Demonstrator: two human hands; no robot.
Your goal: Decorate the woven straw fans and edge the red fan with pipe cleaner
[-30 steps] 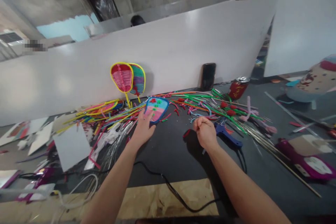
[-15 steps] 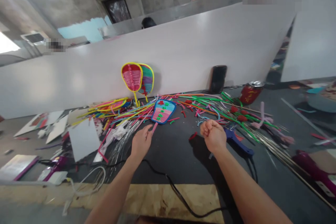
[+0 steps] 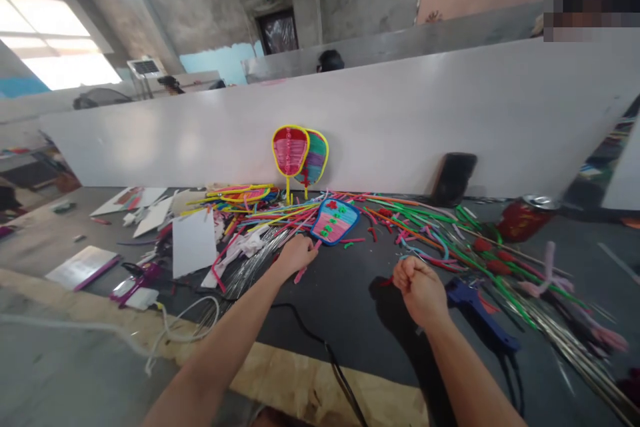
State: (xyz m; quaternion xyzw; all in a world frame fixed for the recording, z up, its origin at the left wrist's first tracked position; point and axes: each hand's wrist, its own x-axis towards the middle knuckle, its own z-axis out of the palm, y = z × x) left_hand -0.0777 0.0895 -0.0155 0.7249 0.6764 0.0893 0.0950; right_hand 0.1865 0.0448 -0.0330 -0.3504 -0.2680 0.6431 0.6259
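Note:
A small hand fan [image 3: 336,221] of pipe cleaners, pink and light blue with a dark blue rim, has a red flower and green pieces on its face. My left hand [image 3: 297,256] is closed around its pink handle, whose lower end shows below the fingers. My right hand [image 3: 421,288] is a closed fist above the dark table; whatever it may hold is hidden. Right beside that fist lies a blue glue gun [image 3: 483,317]. Two yellow-rimmed fans, one pink and red [image 3: 290,152], the other green and purple [image 3: 317,160], lean on the white partition.
Loose pipe cleaners [image 3: 415,217] spread along the partition's foot [image 3: 380,127]. A phone [image 3: 454,179] leans there, with a red can [image 3: 525,220] to its right. White card [image 3: 194,243] and a purple tool [image 3: 137,282] lie left. A black cable [image 3: 327,347] crosses the front edge.
My view has swung left, so the scene sits further right. The left hand now grips the fan's handle higher, with the handle's end showing below it. My right hand stays closed.

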